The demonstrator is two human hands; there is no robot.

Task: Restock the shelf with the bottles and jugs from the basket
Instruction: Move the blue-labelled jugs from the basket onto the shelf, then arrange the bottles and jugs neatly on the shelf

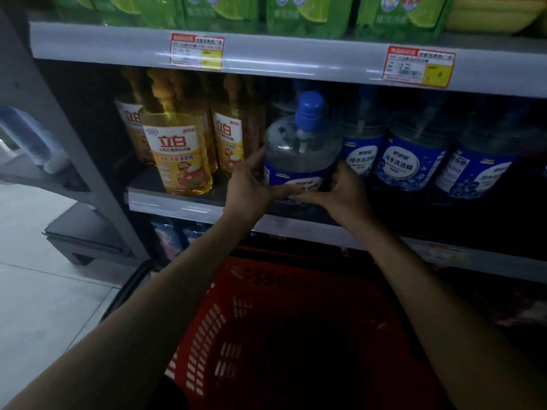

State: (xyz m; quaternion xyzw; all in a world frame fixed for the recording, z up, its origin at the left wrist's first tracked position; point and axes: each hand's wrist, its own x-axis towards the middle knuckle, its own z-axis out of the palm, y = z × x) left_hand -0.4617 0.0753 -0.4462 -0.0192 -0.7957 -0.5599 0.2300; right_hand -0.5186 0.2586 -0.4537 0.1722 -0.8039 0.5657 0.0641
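Where the hands sit: left hand (251,184) and right hand (340,189) curl round the lower sides of the blue-capped jug (300,146), one on each flank.
Jug: upright at the front edge of the middle shelf (177,204), between yellow bottles (177,149) and matching blue-label jugs (414,161).
Handling: probably heavy with liquid, rigid, smooth plastic; best held low with both palms, not by the cap.
Basket (266,321): red, below the arms, interior too dark to read.

Blue-capped clear jug (299,149) with blue label, amber yellow bottles (177,149), green pouches (307,13), red slotted basket (266,335).
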